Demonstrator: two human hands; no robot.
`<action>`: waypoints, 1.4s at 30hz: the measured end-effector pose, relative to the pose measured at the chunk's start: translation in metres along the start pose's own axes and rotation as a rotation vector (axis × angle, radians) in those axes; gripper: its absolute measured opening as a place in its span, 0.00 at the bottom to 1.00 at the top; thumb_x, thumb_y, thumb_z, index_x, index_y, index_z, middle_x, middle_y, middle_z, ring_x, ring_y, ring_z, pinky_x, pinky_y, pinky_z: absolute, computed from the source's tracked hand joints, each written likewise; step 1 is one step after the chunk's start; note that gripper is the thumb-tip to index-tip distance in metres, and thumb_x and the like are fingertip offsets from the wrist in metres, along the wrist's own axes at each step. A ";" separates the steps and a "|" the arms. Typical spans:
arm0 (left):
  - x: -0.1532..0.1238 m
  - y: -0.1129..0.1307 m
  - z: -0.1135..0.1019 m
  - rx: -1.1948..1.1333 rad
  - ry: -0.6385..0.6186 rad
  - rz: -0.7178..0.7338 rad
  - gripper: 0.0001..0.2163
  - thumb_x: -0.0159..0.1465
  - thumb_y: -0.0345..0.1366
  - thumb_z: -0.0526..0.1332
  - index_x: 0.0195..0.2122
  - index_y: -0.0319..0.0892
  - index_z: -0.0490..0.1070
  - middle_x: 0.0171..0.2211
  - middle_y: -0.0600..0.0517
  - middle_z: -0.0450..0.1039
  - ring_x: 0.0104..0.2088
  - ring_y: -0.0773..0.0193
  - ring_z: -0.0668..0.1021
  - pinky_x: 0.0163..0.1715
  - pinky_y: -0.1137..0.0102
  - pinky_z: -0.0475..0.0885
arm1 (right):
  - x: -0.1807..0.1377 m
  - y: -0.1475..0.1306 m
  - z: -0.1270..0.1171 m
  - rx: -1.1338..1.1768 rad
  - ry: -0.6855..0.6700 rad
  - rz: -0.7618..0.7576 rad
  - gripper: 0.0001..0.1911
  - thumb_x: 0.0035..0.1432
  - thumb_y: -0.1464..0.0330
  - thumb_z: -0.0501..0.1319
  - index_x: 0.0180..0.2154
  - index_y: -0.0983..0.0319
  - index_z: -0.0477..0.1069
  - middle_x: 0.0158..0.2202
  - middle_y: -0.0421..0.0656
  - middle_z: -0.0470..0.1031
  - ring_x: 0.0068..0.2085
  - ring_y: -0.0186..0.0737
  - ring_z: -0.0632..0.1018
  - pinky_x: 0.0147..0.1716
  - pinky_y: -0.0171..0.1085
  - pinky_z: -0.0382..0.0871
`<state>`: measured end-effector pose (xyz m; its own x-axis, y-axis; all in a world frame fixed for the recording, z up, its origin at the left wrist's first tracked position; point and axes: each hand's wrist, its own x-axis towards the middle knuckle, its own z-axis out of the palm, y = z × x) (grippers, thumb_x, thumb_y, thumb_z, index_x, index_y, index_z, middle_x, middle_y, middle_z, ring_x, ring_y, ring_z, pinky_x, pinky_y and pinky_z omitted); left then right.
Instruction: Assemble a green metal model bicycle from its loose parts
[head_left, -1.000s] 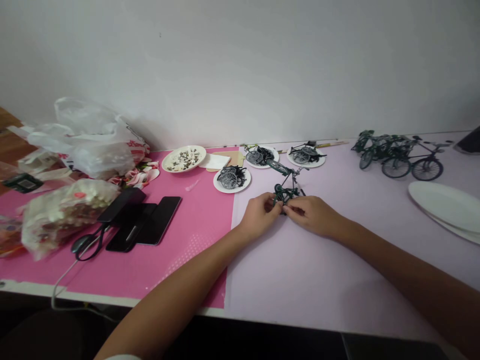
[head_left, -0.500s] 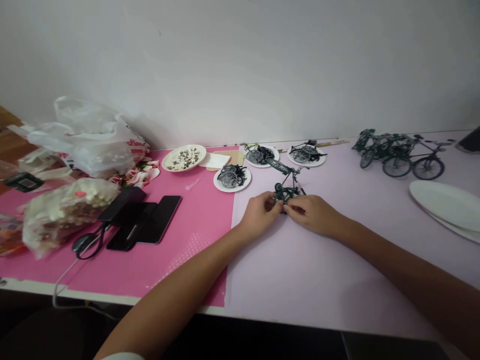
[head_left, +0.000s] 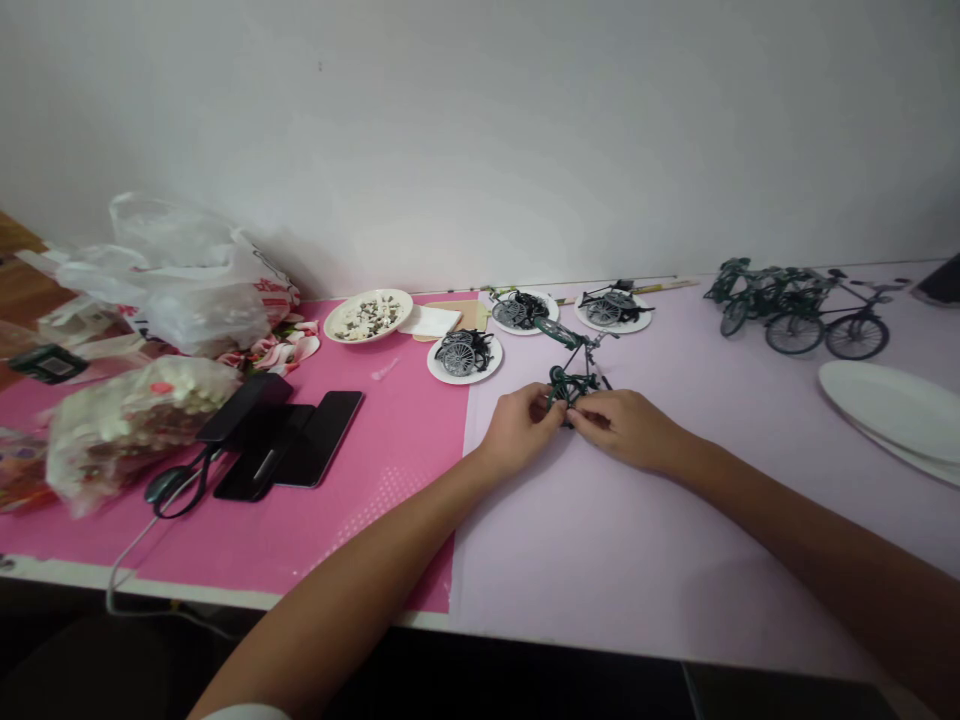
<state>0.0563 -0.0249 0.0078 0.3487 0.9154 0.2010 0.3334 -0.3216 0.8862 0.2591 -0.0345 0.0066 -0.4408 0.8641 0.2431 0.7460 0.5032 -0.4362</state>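
Note:
A small dark green model bicycle (head_left: pixel 574 380) is held between my two hands over the lilac part of the table. My left hand (head_left: pixel 520 428) is closed on its lower left side. My right hand (head_left: pixel 621 424) pinches it from the right, its fingertips close to my left thumb. One wheel of the model points up and away from me; its near end is partly hidden by my fingers. Just beyond lie white plates with grey wheels and black parts: a near plate (head_left: pixel 450 377), a middle plate (head_left: pixel 551 320) and a right plate (head_left: pixel 641 322).
Several finished-looking model bicycles (head_left: pixel 795 315) stand at the back right, with stacked white plates (head_left: pixel 892 400) nearer. On the pink side are a bowl (head_left: pixel 405 310) of small pieces, phones (head_left: pixel 322 440), a black box (head_left: pixel 247 410), plastic bags (head_left: pixel 187 270) and a cable (head_left: pixel 120 565). A wall (head_left: pixel 480 130) rises behind.

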 end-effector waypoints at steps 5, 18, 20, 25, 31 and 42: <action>0.000 0.000 0.000 0.006 0.002 -0.005 0.08 0.68 0.37 0.61 0.38 0.38 0.76 0.29 0.51 0.77 0.29 0.66 0.76 0.31 0.73 0.69 | 0.000 0.001 0.000 -0.004 -0.010 -0.002 0.20 0.68 0.61 0.54 0.23 0.58 0.57 0.22 0.39 0.68 0.25 0.38 0.67 0.29 0.38 0.57; 0.000 0.000 0.000 0.009 -0.004 -0.004 0.08 0.68 0.38 0.61 0.39 0.38 0.76 0.28 0.52 0.76 0.29 0.66 0.76 0.31 0.73 0.69 | 0.000 0.000 -0.001 0.006 -0.015 -0.004 0.20 0.68 0.61 0.54 0.24 0.58 0.57 0.23 0.39 0.68 0.26 0.38 0.67 0.29 0.38 0.57; 0.000 0.000 0.000 0.007 -0.005 -0.005 0.08 0.68 0.38 0.61 0.39 0.38 0.76 0.29 0.51 0.77 0.29 0.66 0.76 0.32 0.73 0.69 | 0.000 0.001 0.000 0.002 -0.014 -0.001 0.20 0.68 0.61 0.54 0.23 0.58 0.57 0.23 0.39 0.68 0.26 0.38 0.67 0.30 0.38 0.57; 0.000 0.000 -0.001 0.027 -0.012 0.001 0.09 0.68 0.38 0.61 0.40 0.38 0.77 0.29 0.52 0.77 0.29 0.66 0.76 0.31 0.73 0.69 | 0.000 0.001 0.000 -0.004 -0.006 0.001 0.20 0.68 0.60 0.54 0.23 0.58 0.59 0.23 0.40 0.69 0.26 0.38 0.68 0.29 0.38 0.56; 0.001 0.000 -0.001 0.028 -0.005 0.001 0.08 0.68 0.37 0.61 0.39 0.38 0.77 0.28 0.52 0.77 0.29 0.66 0.76 0.31 0.73 0.69 | 0.000 0.001 0.000 -0.007 -0.014 -0.002 0.20 0.68 0.61 0.54 0.23 0.58 0.59 0.23 0.40 0.69 0.26 0.38 0.68 0.29 0.38 0.56; 0.001 -0.001 -0.001 0.019 -0.018 -0.006 0.08 0.68 0.37 0.61 0.40 0.38 0.77 0.29 0.51 0.77 0.29 0.66 0.76 0.32 0.73 0.69 | 0.000 0.004 0.002 -0.014 -0.005 -0.019 0.19 0.69 0.60 0.54 0.24 0.59 0.62 0.24 0.41 0.72 0.26 0.38 0.69 0.30 0.38 0.57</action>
<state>0.0559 -0.0233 0.0080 0.3624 0.9129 0.1877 0.3524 -0.3207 0.8792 0.2615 -0.0326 0.0033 -0.4571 0.8545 0.2467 0.7444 0.5193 -0.4198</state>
